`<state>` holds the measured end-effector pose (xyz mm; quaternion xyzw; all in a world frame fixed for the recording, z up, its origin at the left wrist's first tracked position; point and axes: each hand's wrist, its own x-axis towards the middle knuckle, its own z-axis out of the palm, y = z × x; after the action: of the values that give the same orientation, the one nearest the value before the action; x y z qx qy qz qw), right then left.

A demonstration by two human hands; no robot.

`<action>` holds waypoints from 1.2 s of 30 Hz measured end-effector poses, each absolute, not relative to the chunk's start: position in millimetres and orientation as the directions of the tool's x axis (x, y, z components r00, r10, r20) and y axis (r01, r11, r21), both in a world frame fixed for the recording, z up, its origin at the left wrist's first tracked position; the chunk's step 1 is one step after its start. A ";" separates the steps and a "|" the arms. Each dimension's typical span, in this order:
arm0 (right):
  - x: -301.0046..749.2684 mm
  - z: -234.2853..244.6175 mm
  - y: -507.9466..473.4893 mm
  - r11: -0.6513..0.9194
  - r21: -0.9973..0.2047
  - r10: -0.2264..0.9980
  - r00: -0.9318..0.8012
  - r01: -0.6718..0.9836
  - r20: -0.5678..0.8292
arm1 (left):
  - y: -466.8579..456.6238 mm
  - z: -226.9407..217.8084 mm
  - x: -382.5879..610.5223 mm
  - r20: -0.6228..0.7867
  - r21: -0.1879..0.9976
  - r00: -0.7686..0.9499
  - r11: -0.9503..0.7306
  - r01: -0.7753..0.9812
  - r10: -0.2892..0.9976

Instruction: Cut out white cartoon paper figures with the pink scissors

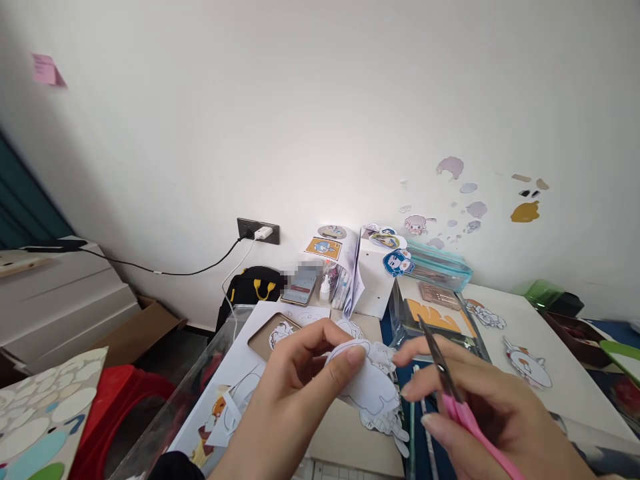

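Observation:
My left hand (310,387) pinches a white paper cutout (367,387) with a drawn outline, its thumb on the front face. Behind and below it show more cutouts (387,423), partly covered, so I cannot tell whether they are held too. Pink-handled scissors (453,393) rest in my right hand (495,407), blades pointing up and away. The fingertips of that hand come close to the cutout's right edge; whether they touch it is unclear. Pencil-like sticks (424,427) lie beneath, between the two hands.
Behind the hands stand a phone (301,285), a small white bottle (325,288) and a white box (373,283). A teal-edged pouch (435,263) leans near the wall. Cutouts (527,363) lie on the right. A red stool (120,413) is at left, and a white cable (225,283) hangs from the socket.

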<state>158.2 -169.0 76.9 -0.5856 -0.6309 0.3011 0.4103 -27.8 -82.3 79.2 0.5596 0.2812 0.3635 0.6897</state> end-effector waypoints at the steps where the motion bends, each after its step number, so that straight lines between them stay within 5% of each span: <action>1: 155.8 77.7 -167.2 0.163 -0.867 0.981 0.014 0.471 0.192 | -82.9 79.5 -26.9 0.013 0.981 0.575 0.102 -0.167 0.818; 4: 151.6 76.4 -163.4 0.205 -0.899 0.969 0.050 0.388 0.243 | -85.3 81.1 -23.0 -0.016 0.992 0.566 0.084 -0.093 0.825; 9: 158.7 66.5 -164.4 0.105 -0.969 0.994 -0.007 0.223 0.106 | -87.5 82.0 -19.4 0.024 0.999 0.592 -0.004 -0.034 0.806; 14: 158.4 70.0 -166.1 0.084 -0.984 0.996 -0.050 0.157 0.077 | -82.1 78.0 -26.2 0.076 0.982 0.625 -0.168 0.090 0.777; 18: 153.9 79.1 -164.4 0.098 -0.984 0.995 -0.037 0.146 0.093 | -80.2 79.8 -29.0 0.020 0.982 0.660 -0.139 0.129 0.751; 22: 163.0 76.5 -159.4 0.162 -0.976 0.984 0.043 0.148 0.170 | -80.3 84.0 -28.1 -0.018 0.991 0.670 -0.076 0.111 0.742; 26: 176.7 68.1 -152.7 0.176 -0.973 0.968 0.155 0.147 0.199 | -77.4 83.8 -28.2 0.090 0.993 0.638 -0.121 0.005 0.765; 36: 166.6 63.8 -141.5 0.251 -0.925 0.960 -0.193 0.286 0.201 | -73.7 77.0 -30.0 0.146 0.976 0.529 -0.034 -0.215 0.836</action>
<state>166.6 -141.5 63.8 -0.4688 -0.6648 0.3934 0.4284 -30.0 -73.7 77.0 0.5920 0.2622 0.4083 0.6435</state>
